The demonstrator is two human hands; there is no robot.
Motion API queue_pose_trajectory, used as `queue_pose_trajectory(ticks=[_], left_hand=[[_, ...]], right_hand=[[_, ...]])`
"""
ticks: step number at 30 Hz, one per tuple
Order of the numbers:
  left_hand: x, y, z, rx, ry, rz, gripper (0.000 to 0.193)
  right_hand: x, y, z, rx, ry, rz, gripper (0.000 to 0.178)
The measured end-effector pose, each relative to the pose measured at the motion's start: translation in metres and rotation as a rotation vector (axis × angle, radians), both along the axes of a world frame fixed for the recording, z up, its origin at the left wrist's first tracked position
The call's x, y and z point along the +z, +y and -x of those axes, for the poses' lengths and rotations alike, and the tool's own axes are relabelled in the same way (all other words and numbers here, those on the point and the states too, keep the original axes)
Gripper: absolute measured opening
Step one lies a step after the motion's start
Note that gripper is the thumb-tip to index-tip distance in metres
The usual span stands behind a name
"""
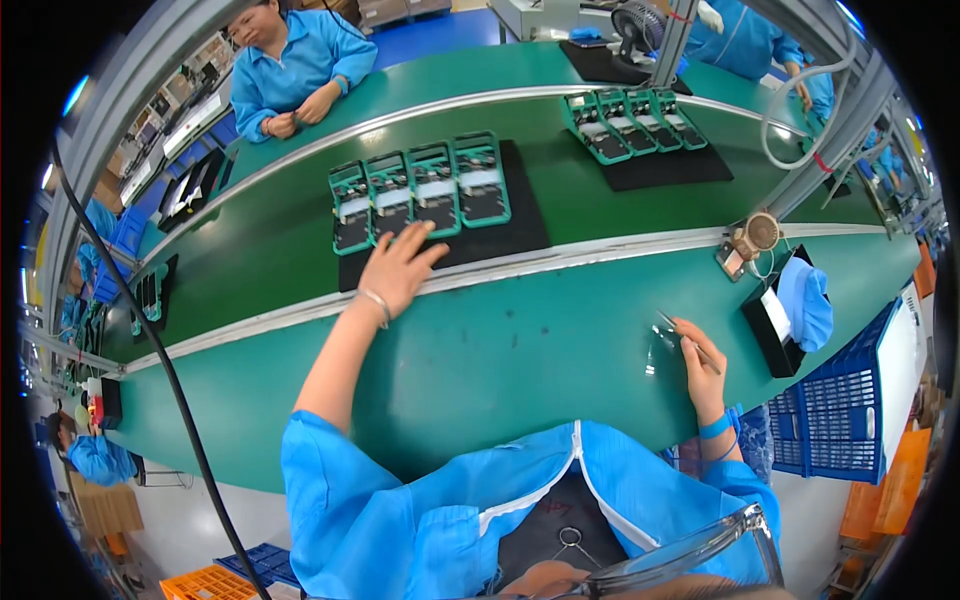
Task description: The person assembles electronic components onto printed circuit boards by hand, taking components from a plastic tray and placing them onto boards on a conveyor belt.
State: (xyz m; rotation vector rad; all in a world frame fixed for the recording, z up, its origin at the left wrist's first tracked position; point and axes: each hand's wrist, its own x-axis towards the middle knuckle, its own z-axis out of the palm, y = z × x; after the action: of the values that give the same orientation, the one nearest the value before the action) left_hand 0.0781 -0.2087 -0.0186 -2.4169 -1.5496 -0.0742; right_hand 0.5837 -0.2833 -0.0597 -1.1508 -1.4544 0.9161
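My left hand (397, 270) reaches over the belt's near rail with its fingers spread. Its fingertips meet the near edge of a row of several teal trays (485, 193) holding dark parts with pale strips; whether they press on it, I cannot tell. The row lies on a black mat (525, 205) on the green belt. My right hand (703, 365), low over the green bench at the right, is closed around a pair of metal tweezers (708, 358). Left of the tweezers' tip, a small clear piece (652, 357) glints; whether the tip touches it is too small to tell.
A second row of teal trays (635, 125) lies farther right on the belt. A small fan (762, 232) stands by the rail, next to a black box (770, 325) with a blue cloth (803, 305). Across the belt sits a person in blue (300, 70). A black cable (160, 345) hangs at left.
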Motion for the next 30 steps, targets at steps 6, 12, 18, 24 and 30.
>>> queue_pose_trajectory(ticks=[6, 12, 18, 24, 30], left_hand=[[0.013, 0.091, 0.001, 0.437, 0.094, -0.152, 0.045], [-0.037, 0.182, -0.089, 0.238, -1.399, 0.258, 0.045], [-0.016, 0.243, -0.218, 0.523, -2.028, 0.596, 0.057], [-0.041, 0.316, -0.236, 0.749, -1.942, 0.380, 0.051], [-0.059, 0.348, -0.237, 0.631, -2.205, 0.342, 0.053]], right_hand=[[0.005, -0.002, -0.005, 0.021, -0.107, -0.089, 0.018], [0.011, 0.007, 0.010, 0.227, -0.195, -0.181, 0.022], [0.001, 0.003, -0.015, 0.242, -0.128, -0.113, 0.020], [-0.010, 0.003, -0.027, 0.335, 0.033, -0.028, 0.019], [-0.008, 0.011, -0.027, 0.277, 0.048, 0.029, 0.023]])
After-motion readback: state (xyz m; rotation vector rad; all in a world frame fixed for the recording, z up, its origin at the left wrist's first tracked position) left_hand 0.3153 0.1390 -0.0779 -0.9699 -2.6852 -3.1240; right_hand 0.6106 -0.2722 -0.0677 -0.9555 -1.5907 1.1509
